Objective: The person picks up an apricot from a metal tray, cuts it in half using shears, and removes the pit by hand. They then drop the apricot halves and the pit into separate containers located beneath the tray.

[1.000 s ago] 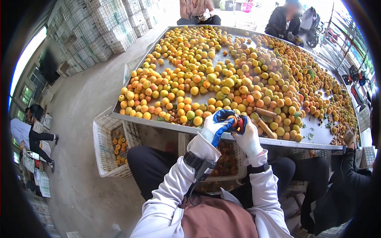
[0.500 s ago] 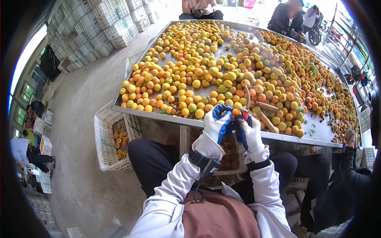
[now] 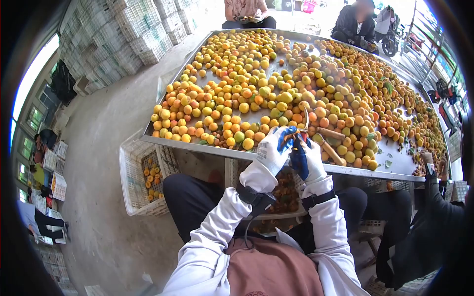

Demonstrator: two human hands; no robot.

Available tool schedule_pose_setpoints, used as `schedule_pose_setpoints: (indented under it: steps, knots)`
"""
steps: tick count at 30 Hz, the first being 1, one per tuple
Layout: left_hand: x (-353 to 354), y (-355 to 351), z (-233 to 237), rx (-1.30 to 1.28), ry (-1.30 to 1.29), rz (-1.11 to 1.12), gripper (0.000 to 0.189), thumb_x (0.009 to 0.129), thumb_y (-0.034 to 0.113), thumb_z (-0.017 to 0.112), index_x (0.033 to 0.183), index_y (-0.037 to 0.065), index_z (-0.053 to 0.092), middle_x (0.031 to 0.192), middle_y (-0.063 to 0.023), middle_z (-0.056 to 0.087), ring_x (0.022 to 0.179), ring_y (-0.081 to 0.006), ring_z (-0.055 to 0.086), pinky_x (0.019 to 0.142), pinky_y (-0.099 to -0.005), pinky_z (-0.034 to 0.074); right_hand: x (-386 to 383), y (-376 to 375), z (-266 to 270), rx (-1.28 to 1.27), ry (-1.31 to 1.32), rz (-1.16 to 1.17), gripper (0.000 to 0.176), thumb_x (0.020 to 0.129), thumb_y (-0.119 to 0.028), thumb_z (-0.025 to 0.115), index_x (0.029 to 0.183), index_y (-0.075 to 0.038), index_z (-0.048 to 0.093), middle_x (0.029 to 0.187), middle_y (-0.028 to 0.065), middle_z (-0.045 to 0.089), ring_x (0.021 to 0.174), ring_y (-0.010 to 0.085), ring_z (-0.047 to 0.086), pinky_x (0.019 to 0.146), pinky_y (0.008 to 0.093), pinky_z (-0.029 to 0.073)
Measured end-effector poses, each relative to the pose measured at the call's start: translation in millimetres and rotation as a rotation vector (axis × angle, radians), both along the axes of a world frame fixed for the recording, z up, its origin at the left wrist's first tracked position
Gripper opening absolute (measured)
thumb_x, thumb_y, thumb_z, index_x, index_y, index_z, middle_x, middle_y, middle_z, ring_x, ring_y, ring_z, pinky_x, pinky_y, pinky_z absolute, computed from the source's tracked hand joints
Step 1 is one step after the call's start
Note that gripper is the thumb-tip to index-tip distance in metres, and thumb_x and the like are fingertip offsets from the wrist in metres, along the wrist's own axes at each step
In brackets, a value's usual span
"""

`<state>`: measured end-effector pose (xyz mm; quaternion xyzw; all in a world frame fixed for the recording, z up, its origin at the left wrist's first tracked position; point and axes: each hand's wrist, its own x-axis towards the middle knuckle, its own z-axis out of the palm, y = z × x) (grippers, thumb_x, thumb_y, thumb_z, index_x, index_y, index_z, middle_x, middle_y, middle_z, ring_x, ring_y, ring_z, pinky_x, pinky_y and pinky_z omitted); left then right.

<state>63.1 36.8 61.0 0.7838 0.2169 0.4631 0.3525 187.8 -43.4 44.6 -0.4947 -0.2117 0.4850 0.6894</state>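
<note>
Head view: a red-handled tool [image 3: 306, 122] with a curved blade is gripped in the right hand [image 3: 308, 155], the blade raised toward twelve o'clock, probably so that its edge is kept off the fingers. The left hand [image 3: 273, 148] is set close beside it; whether its grip is filled cannot be told. Loose fruit [image 3: 343, 121] is spread across the counter [image 3: 207, 149] from ten to three o'clock, near two wooden handles [image 3: 330, 133]. A crate [image 3: 291, 214] is stationed at six o'clock and a basket [image 3: 131, 177] near nine, presumably for easy reach. Half a second ago an orange fruit was seen between the hands; now it cannot be made out, and less of the left glove's blue is shown.
</note>
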Motion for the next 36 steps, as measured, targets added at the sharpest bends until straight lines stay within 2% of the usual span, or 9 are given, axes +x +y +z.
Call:
schedule_pose_setpoints:
  steps: [4,9,13,16,17,21,27,33,36]
  knots:
    - [0,7,7,0.194,0.159,0.002,0.041,0.083,-0.001,0.068,0.124,0.006,0.065,0.109,-0.0171,0.067,0.092,-0.0331,0.069,0.080,-0.0362,0.057,2,2,11,0.077,0.168,0.050,0.025,0.097,-0.021,0.064,0.113,-0.002,0.062,0.081,0.0057,0.064,0.061,0.0119,0.059,0.047,0.0248,0.046]
    - [-3,24,8,0.223,0.306,-0.007,0.054,0.080,-0.005,0.067,0.131,0.012,0.063,0.111,-0.0173,0.066,0.096,-0.0316,0.068,0.082,-0.0365,0.057,4,3,6,0.093,0.192,0.087,0.027,0.096,-0.021,0.064,0.116,-0.003,0.060,0.092,0.0072,0.068,0.072,0.0141,0.065,0.050,0.0241,0.047]
    - [-2,41,-4,0.040,0.277,-0.123,0.057,0.080,-0.010,0.063,0.133,0.010,0.061,0.117,-0.0194,0.065,0.101,-0.0318,0.068,0.088,-0.0362,0.056,2,7,17,0.017,0.207,0.080,0.030,0.096,-0.022,0.065,0.119,-0.004,0.060,0.096,0.0064,0.069,0.079,0.0148,0.068,0.053,0.0236,0.048]
    - [-2,49,-7,0.166,0.276,-0.070,0.057,0.081,-0.004,0.066,0.135,0.013,0.060,0.117,-0.0182,0.065,0.099,-0.0324,0.068,0.085,-0.0369,0.057,-1,13,19,-0.031,0.203,0.081,0.031,0.095,-0.021,0.066,0.119,-0.003,0.060,0.098,0.0061,0.070,0.083,0.0153,0.069,0.053,0.0238,0.049]
    - [-2,49,-6,0.251,0.403,-0.047,0.057,0.081,0.000,0.067,0.135,0.014,0.059,0.117,-0.0178,0.065,0.098,-0.0332,0.067,0.085,-0.0381,0.056,-2,14,19,-0.041,0.174,0.078,0.032,0.094,-0.020,0.066,0.120,-0.003,0.060,0.100,0.0068,0.070,0.084,0.0160,0.070,0.054,0.0241,0.050]
    - [0,54,-11,0.472,0.553,-0.021,0.056,0.082,0.014,0.071,0.136,0.020,0.059,0.117,-0.0176,0.065,0.096,-0.0355,0.067,0.084,-0.0419,0.055,3,22,-11,-0.034,0.047,0.019,0.027,0.092,-0.017,0.067,0.115,-0.003,0.064,0.097,0.0075,0.072,0.076,0.0142,0.069,0.054,0.0243,0.050]
    - [-6,61,-1,0.276,0.514,-0.158,0.050,0.085,0.013,0.066,0.134,0.018,0.059,0.118,-0.0201,0.063,0.103,-0.0382,0.064,0.088,-0.0436,0.054,2,23,-8,-0.016,-0.032,0.085,0.031,0.092,-0.017,0.066,0.119,-0.002,0.061,0.098,0.0073,0.070,0.082,0.0169,0.069,0.056,0.0247,0.053]
    - [-11,66,0,0.202,0.556,-0.207,0.052,0.086,0.011,0.064,0.137,0.019,0.056,0.119,-0.0217,0.062,0.106,-0.0397,0.063,0.090,-0.0443,0.053,-4,24,8,-0.027,0.079,0.066,0.026,0.091,-0.016,0.068,0.112,-0.001,0.066,0.092,0.0073,0.072,0.075,0.0137,0.069,0.051,0.0225,0.048]
    - [-11,62,2,0.206,0.594,-0.230,0.054,0.086,0.012,0.064,0.139,0.020,0.054,0.119,-0.0228,0.061,0.106,-0.0403,0.063,0.090,-0.0449,0.053,-2,28,-2,-0.115,-0.098,-0.005,0.022,0.090,-0.013,0.069,0.108,-0.001,0.068,0.089,0.0071,0.072,0.069,0.0115,0.067,0.051,0.0222,0.048]
